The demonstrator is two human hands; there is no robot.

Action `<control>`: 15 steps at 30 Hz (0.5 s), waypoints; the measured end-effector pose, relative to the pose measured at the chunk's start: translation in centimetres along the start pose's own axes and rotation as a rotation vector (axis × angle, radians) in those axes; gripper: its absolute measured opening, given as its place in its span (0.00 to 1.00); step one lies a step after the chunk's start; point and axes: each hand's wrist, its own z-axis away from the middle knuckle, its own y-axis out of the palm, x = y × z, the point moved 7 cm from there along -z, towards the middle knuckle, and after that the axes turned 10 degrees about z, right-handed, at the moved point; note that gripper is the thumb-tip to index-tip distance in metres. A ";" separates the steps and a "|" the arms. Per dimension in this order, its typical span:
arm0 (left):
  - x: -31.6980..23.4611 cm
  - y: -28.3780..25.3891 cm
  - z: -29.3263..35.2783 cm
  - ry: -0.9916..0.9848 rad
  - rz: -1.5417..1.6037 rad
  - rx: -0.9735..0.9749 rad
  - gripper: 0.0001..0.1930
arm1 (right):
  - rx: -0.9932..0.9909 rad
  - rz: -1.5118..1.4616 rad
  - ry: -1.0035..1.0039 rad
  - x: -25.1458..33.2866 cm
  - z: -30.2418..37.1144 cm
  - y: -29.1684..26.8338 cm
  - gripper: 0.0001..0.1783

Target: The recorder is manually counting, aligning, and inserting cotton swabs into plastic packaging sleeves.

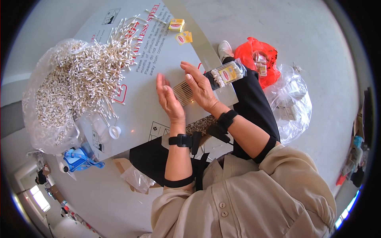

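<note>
Both my hands are over the sheet-topped table, with a flat row of cotton swabs between them, its sticks side by side. My left hand stands on edge at the row's left end, fingers stretched out. My right hand is at the other side of the row, its fingers extended and thumb raised; it hides part of the sticks. Just beyond it, at the table's right edge, lies a clear pack of cotton swabs with a yellow label.
A big clear bag spills loose cotton swabs across the table's left side. Yellow label cards lie at the far edge. A white round lid sits near the bag. Red and clear plastic bags rest on the floor at right.
</note>
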 end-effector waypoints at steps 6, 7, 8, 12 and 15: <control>-0.3 -0.3 0.0 -0.007 0.192 0.001 0.30 | -0.012 -0.181 0.124 -1.5 0.2 -0.6 0.23; -0.4 -0.4 0.1 -0.005 0.202 0.005 0.29 | -0.017 -0.265 0.157 -1.9 0.3 -0.7 0.23; -0.4 -0.5 0.3 -0.007 0.203 0.005 0.29 | -0.023 -0.350 0.189 -2.2 0.3 -0.8 0.23; -0.4 -0.4 0.7 -0.025 0.195 -0.031 0.28 | -0.013 -0.290 0.171 -1.7 0.4 -0.8 0.24; -1.2 -0.1 0.7 0.065 -0.059 -0.015 0.19 | -0.064 -0.292 0.163 -1.5 0.6 -1.1 0.20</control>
